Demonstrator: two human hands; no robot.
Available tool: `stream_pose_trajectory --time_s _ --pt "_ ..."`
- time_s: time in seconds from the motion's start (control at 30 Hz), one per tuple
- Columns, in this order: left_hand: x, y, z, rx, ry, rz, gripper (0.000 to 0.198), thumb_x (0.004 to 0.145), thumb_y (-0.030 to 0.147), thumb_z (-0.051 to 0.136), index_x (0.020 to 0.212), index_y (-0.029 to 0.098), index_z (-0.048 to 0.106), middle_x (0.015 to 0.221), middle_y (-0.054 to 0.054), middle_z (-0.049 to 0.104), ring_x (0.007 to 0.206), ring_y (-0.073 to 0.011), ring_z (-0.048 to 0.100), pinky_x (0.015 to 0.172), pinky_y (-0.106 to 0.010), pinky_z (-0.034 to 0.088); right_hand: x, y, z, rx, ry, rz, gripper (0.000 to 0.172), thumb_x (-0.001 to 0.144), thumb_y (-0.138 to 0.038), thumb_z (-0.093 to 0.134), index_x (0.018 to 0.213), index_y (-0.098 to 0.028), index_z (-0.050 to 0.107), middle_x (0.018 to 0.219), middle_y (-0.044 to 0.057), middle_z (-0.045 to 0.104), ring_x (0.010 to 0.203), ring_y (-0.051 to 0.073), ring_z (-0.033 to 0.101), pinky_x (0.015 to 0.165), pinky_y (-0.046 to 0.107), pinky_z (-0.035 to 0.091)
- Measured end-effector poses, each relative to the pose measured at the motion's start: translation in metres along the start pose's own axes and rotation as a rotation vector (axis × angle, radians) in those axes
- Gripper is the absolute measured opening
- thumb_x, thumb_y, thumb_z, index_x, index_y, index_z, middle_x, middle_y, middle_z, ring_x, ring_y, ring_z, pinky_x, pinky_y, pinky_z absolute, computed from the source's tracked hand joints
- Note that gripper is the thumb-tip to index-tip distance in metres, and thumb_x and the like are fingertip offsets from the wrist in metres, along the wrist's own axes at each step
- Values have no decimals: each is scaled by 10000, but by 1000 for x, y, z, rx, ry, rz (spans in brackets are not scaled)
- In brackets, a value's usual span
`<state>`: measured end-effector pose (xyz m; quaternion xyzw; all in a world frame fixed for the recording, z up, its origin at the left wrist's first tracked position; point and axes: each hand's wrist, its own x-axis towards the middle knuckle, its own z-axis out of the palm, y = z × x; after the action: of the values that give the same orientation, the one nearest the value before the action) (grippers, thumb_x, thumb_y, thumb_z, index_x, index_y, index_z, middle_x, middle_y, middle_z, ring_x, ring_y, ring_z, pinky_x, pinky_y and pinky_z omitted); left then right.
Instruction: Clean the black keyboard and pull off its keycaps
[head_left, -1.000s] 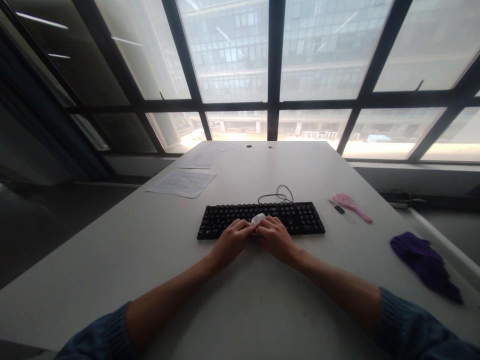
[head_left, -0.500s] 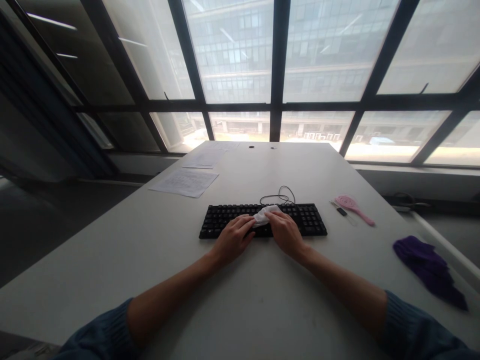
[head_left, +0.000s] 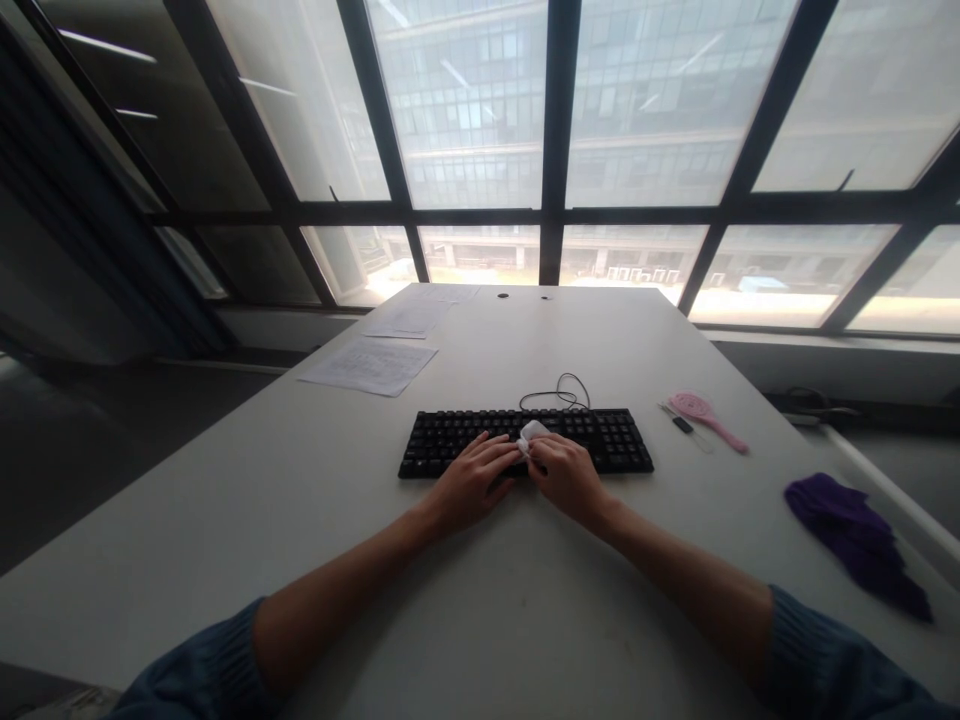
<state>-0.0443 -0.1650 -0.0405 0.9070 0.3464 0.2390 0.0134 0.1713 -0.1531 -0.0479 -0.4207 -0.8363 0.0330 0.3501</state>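
Note:
A black keyboard lies across the middle of the white table, its cable looped behind it. My right hand rests on the keys near the middle, fingers closed on a small white cloth pressed against the keyboard. My left hand lies right beside it with fingers spread flat on the keys, holding nothing.
Printed sheets lie at the far left of the table, more papers behind them. A pink hairbrush and a small dark item sit to the right of the keyboard. A purple cloth lies near the right edge. Large windows stand beyond.
My right hand pushed the white cloth away over the keys, then drew it back toward me. My left hand let go of the cloth and laid its fingers flat on the keys.

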Motion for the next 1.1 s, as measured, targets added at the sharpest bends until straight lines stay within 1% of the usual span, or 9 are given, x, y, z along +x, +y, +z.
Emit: stream_pose_trajectory --time_s 0.13,0.27,0.33,0.4,0.5,0.7,0.87,0.93,1.1 --pt "1 0 3 9 13 -17 495 963 234 560 1451 210 478 1465 -106 546 1404 -258 461 1198 -519 347 2 7 -4 -58 47 133 144 942 -156 548 941 -214 679 961 66 744 913 203 697 811 274 513" --pt "0 -2 3 19 -2 -3 477 957 204 556 1430 184 501 1455 -113 555 1408 -264 458 1199 -521 355 7 21 -9 -19 132 144 267 950 -112 501 1115 -215 684 1163 76 732 1112 215 671 954 317 513" --pt "0 -3 4 17 -8 6 465 949 185 557 1413 178 521 1454 -116 556 1408 -265 458 1197 -521 361 7 24 -9 -35 107 134 350 931 -73 486 1194 -206 676 1277 92 692 1231 227 619 1035 354 488" --pt "-1 -4 4 8 -3 12 465 941 168 559 1405 184 532 1453 -116 558 1407 -268 460 1193 -526 368 6 22 -8 -59 38 117 392 906 -49 489 1209 -206 683 1319 97 671 1287 237 584 1067 380 478" --pt "-1 -4 5 -7 1 13 490 926 148 563 1413 195 529 1451 -112 561 1404 -270 464 1189 -527 375 2 13 -6 -77 -32 101 383 910 -64 492 1195 -221 693 1297 85 687 1274 234 598 1056 385 496" --pt "-1 -5 4 -21 6 14 534 909 120 560 1433 216 509 1463 -94 553 1409 -259 460 1189 -510 379 -4 -4 -7 -68 -66 57 356 922 -89 509 1191 -229 695 1288 78 695 1250 228 621 1028 370 518" --pt "-1 -5 2 -34 13 13 548 908 117 573 1441 220 493 1460 -97 555 1398 -253 475 1186 -503 385 -7 -11 -9 -10 -84 26 334 937 -130 533 1172 -292 705 1177 21 749 1088 195 708 945 299 547" --pt "-1 -5 2 -29 -1 8 531 911 118 571 1429 217 506 1458 -96 557 1403 -256 469 1189 -506 381 -4 -6 -13 0 -63 33 321 945 -140 532 1163 -293 711 1154 16 757 1057 191 720 941 290 546" --pt "-1 -6 2 -23 -2 21 505 912 123 562 1409 211 530 1472 -99 542 1409 -253 461 1188 -511 382 9 32 -26 -41 103 112 391 955 -70 450 1186 -241 714 1302 50 689 1268 202 610 1072 358 484"
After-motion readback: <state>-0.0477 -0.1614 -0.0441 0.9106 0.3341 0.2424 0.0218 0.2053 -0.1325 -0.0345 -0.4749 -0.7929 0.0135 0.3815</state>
